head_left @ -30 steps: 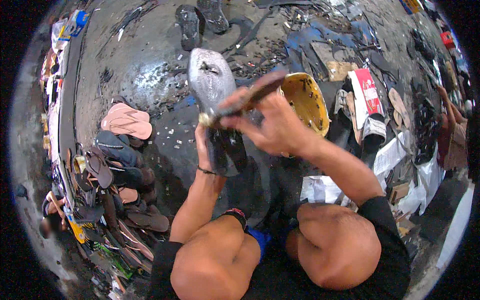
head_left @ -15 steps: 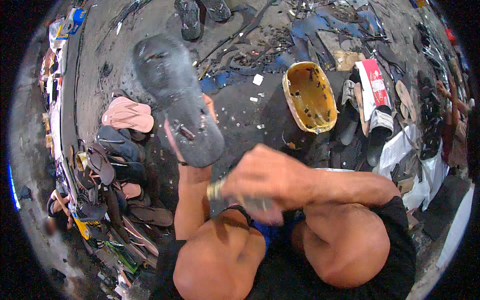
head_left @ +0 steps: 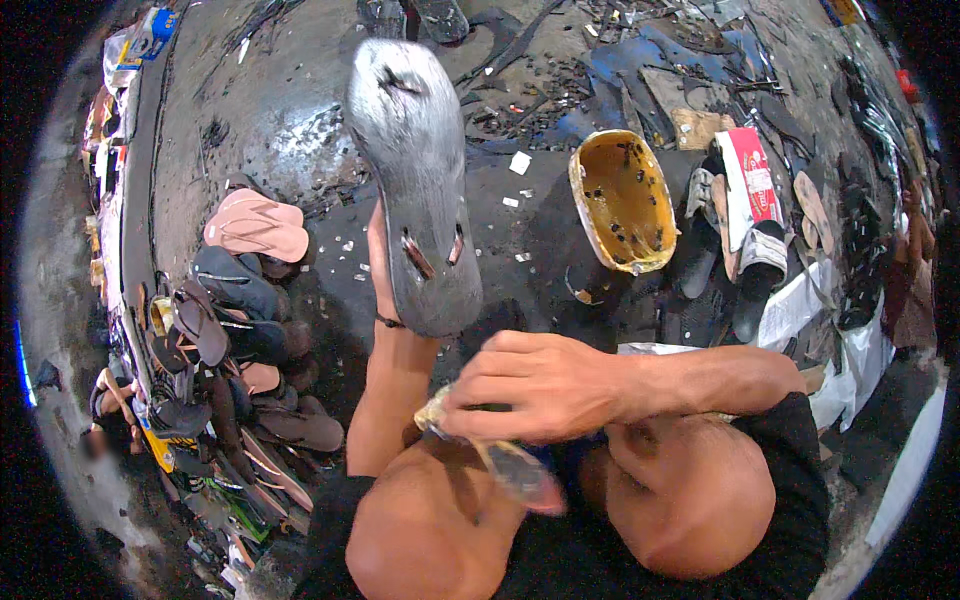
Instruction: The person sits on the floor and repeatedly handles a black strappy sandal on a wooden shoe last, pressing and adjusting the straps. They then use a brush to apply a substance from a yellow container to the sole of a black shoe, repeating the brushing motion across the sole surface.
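Observation:
A dark grey, foot-shaped sandal sole (head_left: pixel 415 155), its surface shiny with wear or wetness, stands raised in front of me with its broad end away from me. Small slits with reddish bits in them show at its near end. My left hand (head_left: pixel 380 265) is closed on it from behind, and most of the fingers are hidden by the sole. Below and to the right of it, my right hand (head_left: pixel 535 385) is closed round a short tool (head_left: pixel 515 472) with a pale yellow, crusted end and a dark flat part tipped in red. This tool is apart from the sole.
An oval yellow basin (head_left: pixel 625 200) with dark bits in it stands right of the sole. Pink sandals (head_left: pixel 258 225) top a footwear pile at left. At right lie shoes (head_left: pixel 765 250) and a red-and-white box (head_left: pixel 750 175). Dark scraps (head_left: pixel 640 65) litter the far ground.
The sole has swung right and now points more straight away from me. My right hand has come down a little, and the tool in it shows more clearly.

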A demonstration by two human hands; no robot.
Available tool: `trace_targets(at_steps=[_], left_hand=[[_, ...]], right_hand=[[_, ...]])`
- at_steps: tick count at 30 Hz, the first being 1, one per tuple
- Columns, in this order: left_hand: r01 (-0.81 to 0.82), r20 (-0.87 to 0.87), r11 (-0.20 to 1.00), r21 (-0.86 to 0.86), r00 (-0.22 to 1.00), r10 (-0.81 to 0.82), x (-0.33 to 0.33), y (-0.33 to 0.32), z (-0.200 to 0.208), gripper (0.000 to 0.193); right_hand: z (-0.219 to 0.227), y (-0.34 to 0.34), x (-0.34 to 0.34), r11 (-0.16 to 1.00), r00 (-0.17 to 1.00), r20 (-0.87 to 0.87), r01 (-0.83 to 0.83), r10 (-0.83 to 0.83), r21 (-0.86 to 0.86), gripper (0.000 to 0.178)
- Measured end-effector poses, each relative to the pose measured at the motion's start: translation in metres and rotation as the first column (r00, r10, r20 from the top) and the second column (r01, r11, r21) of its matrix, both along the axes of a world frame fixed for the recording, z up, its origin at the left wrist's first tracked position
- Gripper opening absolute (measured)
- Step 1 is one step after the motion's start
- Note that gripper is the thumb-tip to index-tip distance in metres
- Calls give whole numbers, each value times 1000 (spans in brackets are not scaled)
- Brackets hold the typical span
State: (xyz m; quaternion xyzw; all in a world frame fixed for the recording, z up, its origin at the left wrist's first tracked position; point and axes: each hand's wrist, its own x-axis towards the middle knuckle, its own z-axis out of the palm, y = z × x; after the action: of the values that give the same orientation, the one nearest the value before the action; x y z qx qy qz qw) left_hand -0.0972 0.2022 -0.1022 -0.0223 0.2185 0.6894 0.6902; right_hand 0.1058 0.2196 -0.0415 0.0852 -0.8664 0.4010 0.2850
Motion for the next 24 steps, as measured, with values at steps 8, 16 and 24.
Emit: trace_targets(at_steps=[8, 16, 24], left_hand=[[-73, -39, 975, -212, 997, 67, 27, -18, 13, 50], [80, -44, 996, 42, 996, -78, -34, 14, -64, 49], [5, -93, 986, -168, 995, -21, -22, 212, -122, 29]], right_hand=[[-30, 155, -39, 694, 683, -140, 683, -717, -227, 17], [-33, 26, 2, 919, 968, 236, 170, -88, -357, 40], [-42, 56, 72, 500, 581, 568, 808, -583, -313, 17]])
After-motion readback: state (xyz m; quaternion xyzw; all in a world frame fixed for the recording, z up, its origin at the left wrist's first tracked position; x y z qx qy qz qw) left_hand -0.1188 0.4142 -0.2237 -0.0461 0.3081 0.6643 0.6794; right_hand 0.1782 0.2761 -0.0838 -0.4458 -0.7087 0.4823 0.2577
